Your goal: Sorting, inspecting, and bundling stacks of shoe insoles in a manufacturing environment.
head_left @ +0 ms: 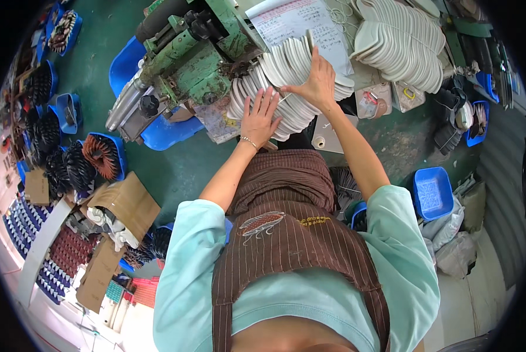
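Observation:
A row of thin white shoe soles (290, 61) stands packed on edge on the bench in front of me, beside the green machine. My left hand (260, 120) lies flat with fingers spread on the near left part of the row; a bracelet circles its wrist. Further right, my right hand (317, 85) rests on the same row, its thumb stretched toward the left hand and its index finger pointing away from me. Neither hand is wrapped round a sole. The soles under both palms are hidden.
A worn green machine (201, 67) stands at the left of the bench. Handwritten sheets (301, 23) lie behind the row, and a second stack of white soles (401, 44) sits at the right. Blue bins (433, 193) stand on the floor, with cardboard boxes (125, 205) at the left.

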A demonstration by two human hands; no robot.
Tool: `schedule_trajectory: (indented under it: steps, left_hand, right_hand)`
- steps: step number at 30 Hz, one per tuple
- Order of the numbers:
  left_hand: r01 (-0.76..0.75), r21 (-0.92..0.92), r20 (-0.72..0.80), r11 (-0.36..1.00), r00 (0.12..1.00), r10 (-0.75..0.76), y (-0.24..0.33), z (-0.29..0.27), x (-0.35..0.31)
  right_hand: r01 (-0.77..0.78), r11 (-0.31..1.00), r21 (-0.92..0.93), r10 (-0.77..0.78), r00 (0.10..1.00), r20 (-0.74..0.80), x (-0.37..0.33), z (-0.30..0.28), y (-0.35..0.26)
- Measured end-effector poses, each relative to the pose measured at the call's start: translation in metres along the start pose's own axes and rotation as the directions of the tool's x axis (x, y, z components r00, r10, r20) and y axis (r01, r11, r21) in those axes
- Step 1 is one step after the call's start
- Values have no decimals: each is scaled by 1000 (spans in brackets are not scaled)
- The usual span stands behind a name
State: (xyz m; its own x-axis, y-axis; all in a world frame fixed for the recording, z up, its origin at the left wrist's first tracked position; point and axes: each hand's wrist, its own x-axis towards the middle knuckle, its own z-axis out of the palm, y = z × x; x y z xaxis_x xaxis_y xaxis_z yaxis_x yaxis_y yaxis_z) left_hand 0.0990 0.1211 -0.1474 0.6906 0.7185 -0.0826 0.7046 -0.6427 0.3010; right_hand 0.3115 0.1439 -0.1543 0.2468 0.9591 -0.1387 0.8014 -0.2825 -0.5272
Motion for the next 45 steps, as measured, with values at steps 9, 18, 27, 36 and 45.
schedule_trajectory:
  steps: [9,18,27,36,45]
  left_hand:
    - [11,-22,-74,1000,997,-12,2,7,-1]
    - [4,-37,-34,999,999,-5,11,6,5]
    - [42,-121,-19,992,999,-44,16,8,1]
    - [-184,-118,-133,976,977,168,20,8,35]
    - [8,-925,-74,380,977,-202,26,-20,41]
  right_hand:
    - [21,999,-39,-22,999,-37,-9,11,-33]
    - [-242,966,-89,230,964,-134,6,21,-33]
    - [-261,711,653,567,762,-312,25,-2,-5]
    - [181,-439,880,297,954,-47,-5,-183,42]
    - [-135,-446,885,205,947,248,-89,-165,-38]
